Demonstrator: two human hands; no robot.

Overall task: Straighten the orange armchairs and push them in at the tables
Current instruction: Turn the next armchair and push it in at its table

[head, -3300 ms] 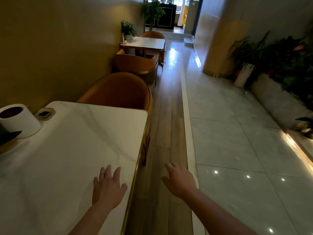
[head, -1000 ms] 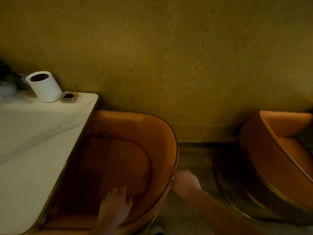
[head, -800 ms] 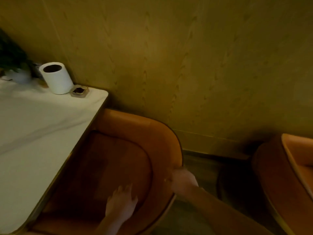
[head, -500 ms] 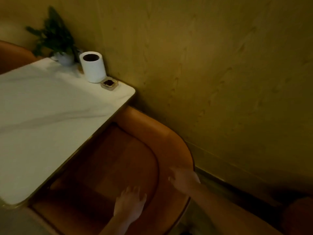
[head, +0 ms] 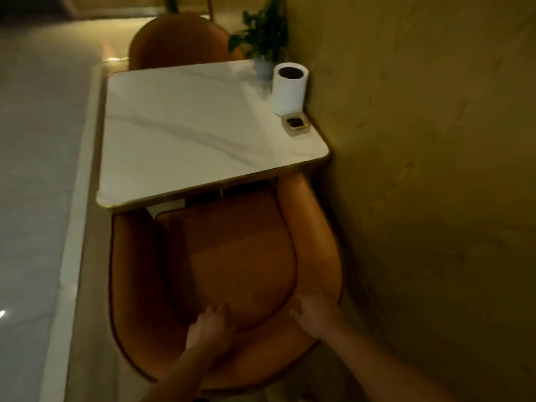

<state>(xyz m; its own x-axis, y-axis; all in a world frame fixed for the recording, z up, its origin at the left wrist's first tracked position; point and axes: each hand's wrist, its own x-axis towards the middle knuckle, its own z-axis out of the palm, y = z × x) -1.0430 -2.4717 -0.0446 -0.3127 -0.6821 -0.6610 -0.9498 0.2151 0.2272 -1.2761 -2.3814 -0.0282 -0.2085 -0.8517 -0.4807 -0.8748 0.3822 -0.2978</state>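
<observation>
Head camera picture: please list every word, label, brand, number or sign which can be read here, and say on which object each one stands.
None: no text can be read in this picture.
The paper roll is plain white.
The small tray holds something dark, too blurred to tell if it bears print.
The table, the armchair and the plant pot show no lettering.

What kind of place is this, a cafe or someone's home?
Probably a cafe or restaurant. A small marble-look table stands against the wall with an orange armchair at each end, and it holds a paper roll and a small potted plant.
</observation>
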